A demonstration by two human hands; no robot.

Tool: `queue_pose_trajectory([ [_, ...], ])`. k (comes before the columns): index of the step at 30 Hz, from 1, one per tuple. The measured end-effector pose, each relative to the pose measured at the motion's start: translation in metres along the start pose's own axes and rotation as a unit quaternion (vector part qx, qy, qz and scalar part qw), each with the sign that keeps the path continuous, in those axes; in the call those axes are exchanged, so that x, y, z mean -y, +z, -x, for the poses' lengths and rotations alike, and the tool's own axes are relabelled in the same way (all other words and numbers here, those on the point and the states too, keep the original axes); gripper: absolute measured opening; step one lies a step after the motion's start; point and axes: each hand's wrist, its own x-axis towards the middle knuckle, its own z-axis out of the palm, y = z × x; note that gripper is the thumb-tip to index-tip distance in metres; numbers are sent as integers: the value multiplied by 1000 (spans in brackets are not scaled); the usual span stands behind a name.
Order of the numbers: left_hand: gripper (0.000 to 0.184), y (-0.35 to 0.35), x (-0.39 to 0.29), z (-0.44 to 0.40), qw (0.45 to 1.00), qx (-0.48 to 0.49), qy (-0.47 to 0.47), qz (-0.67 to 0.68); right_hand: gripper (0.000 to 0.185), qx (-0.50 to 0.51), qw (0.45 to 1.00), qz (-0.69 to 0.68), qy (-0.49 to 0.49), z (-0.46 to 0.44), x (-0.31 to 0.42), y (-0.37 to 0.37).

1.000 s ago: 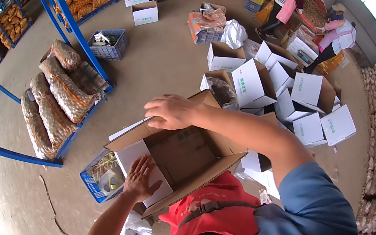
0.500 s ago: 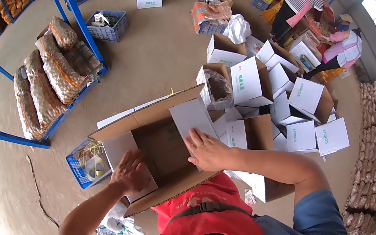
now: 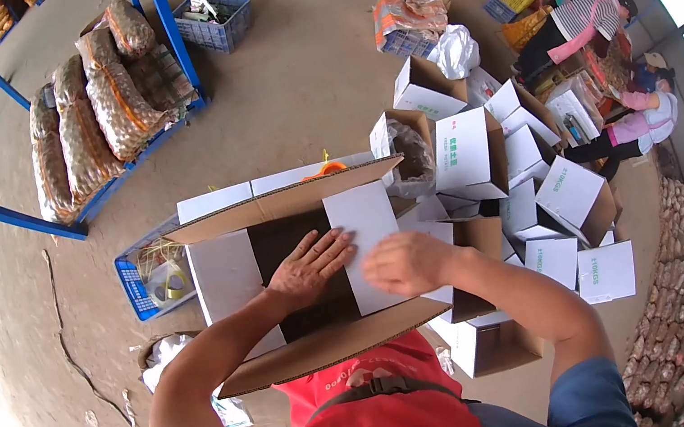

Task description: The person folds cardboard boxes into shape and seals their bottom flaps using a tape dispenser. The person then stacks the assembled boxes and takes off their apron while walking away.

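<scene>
In front of my red apron lies a cardboard box (image 3: 323,365), its two white end flaps folded inward and its two long brown flaps standing outward. My left hand (image 3: 311,266) is over the dark gap between the white flaps, fingers extended, the tips at the edge of the right white flap (image 3: 362,210). Over that same flap's right part is my right hand (image 3: 406,264), its fingers bent and blurred; whether they hold anything is hidden. The left white flap (image 3: 226,280) lies folded in with no hand on it.
Open white boxes (image 3: 465,150) crowd the right side. A blue basket (image 3: 136,291) with tape stands left of the box. Filled mesh sacks (image 3: 86,135) lie on a blue rack at upper left. Two co-workers (image 3: 578,21) (image 3: 651,122) bend over produce at upper right.
My left hand has moved right, off the left white flap to the edge of the right one. My right hand has shifted slightly right and its fingers have bent. The view has shifted.
</scene>
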Motion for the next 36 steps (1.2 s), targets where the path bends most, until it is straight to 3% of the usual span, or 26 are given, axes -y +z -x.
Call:
queue_pose_trajectory([
  [1,83,-3,0,3,999,17,-5,46,30,-193,979,33,-52,-13,3,-20],
  [2,84,-6,0,4,995,34,-8,89,30,-381,917,65,-100,-29,6,-44],
  [5,84,-10,4,0,992,78,3,99,40,-468,868,142,-82,-78,4,-82],
  [8,79,-13,12,-4,991,117,10,67,40,-387,911,139,-2,-90,-7,-58],
  [10,73,19,14,5,989,142,19,27,47,-177,978,37,104,-71,21,-61],
  [11,68,31,12,6,985,167,31,-16,49,-173,979,82,72,-63,22,-45],
  [12,58,19,10,0,945,254,-103,180,52,-171,976,126,41,-56,23,-24],
  [14,57,23,9,-4,817,205,-284,459,53,-146,973,175,34,-47,25,6],
  [15,55,20,10,0,872,150,-243,398,52,-140,974,170,48,-47,21,17],
  [16,55,19,7,5,868,149,-253,400,52,-133,976,163,55,-49,17,27],
  [18,56,-9,-12,14,950,174,-153,209,54,-74,990,83,87,-55,20,8],
  [19,64,-39,-18,17,908,188,-186,326,52,-63,991,77,85,-54,22,2],
  [21,73,-113,-26,28,803,395,-208,395,49,-23,994,40,100,-52,24,-9],
  [22,73,-137,-42,47,793,402,-222,400,50,-2,994,41,101,-54,21,-14],
  [24,66,-171,-74,87,902,197,-104,371,53,-18,995,18,93,-58,12,-14],
  [25,66,-168,-73,92,900,201,-109,372,53,-16,996,14,89,-61,12,-21],
  [27,52,-162,-70,99,953,189,-80,222,57,29,994,-8,105,-66,16,-38],
  [28,44,-158,-57,96,959,143,-137,201,57,31,994,-12,101,-68,16,-39],
  [30,48,-149,-19,80,985,-9,-124,117,62,20,995,-3,99,-71,13,-42],
  [32,68,-112,11,74,970,-4,-233,71,65,73,991,-12,107,-75,14,-49],
  [36,73,-78,29,66,964,17,-258,57,63,62,989,-49,128,-62,5,-33],
])
